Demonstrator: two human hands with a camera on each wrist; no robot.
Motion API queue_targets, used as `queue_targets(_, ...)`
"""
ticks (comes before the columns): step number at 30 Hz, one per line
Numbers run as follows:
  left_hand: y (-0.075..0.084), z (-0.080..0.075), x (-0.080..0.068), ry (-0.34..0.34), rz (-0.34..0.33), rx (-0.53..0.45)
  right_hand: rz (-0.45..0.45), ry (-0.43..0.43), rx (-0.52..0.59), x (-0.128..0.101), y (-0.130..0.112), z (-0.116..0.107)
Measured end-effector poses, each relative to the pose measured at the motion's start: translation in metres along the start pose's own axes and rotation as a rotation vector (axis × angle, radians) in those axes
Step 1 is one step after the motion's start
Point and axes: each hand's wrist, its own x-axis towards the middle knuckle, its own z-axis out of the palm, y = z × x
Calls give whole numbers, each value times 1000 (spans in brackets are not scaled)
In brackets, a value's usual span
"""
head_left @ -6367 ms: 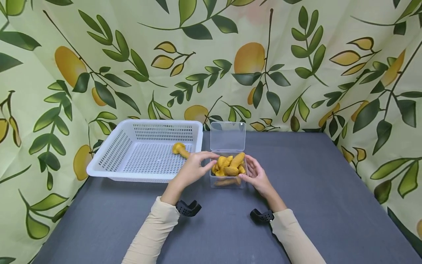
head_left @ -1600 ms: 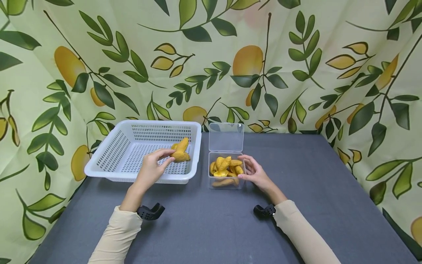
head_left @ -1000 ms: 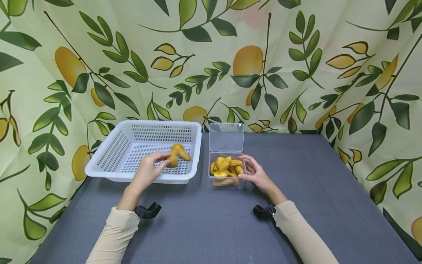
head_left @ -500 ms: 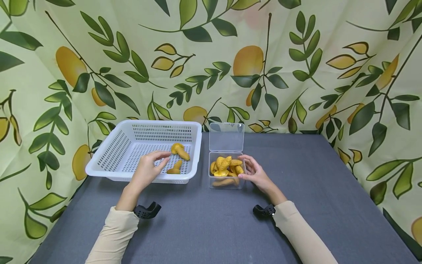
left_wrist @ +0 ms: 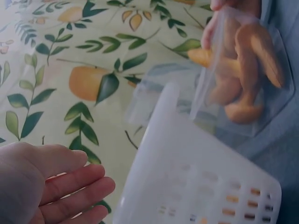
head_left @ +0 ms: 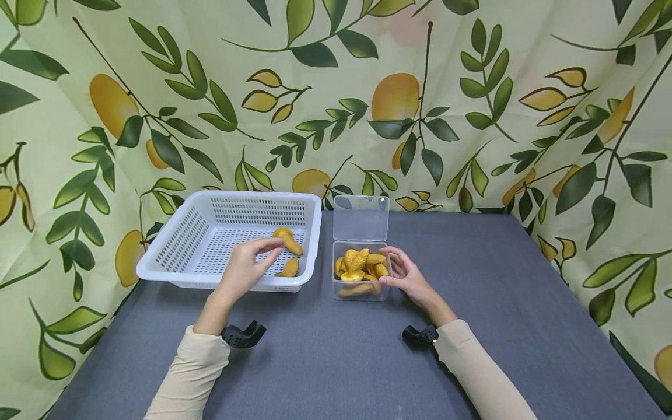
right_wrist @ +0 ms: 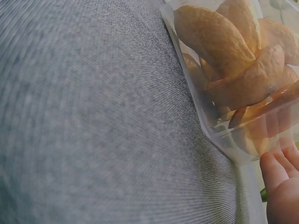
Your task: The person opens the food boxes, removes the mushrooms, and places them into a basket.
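White basket [head_left: 184, 279], counter's [head_left: 336, 361] far left corner: two yellow mushrooms [head_left: 287, 268]; left hand [head_left: 243, 268] above, empty, fingers loose. Clear box [head_left: 362, 282], toward far edge: more mushrooms; right hand [head_left: 406, 275] gripping its side.

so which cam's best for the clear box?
Head: shows the whole clear box, lid open at the back, right hand at its side. Left wrist shows the box aslant, the white basket covering part of its lid. Right wrist gets close on the mushrooms inside but crops the box.
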Motion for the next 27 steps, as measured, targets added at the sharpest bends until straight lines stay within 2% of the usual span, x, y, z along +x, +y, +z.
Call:
queue_targets(8, 11, 11, 8, -10, 52, -43, 15, -2, 15, 0, -1, 0)
queue_targets(16, 26, 22, 19, -35, 52, -104, 11, 14, 24, 0, -1, 1)
queue_targets(27, 44, 51, 31, -98, 107, -167, 12, 23, 21, 0, -1, 1)
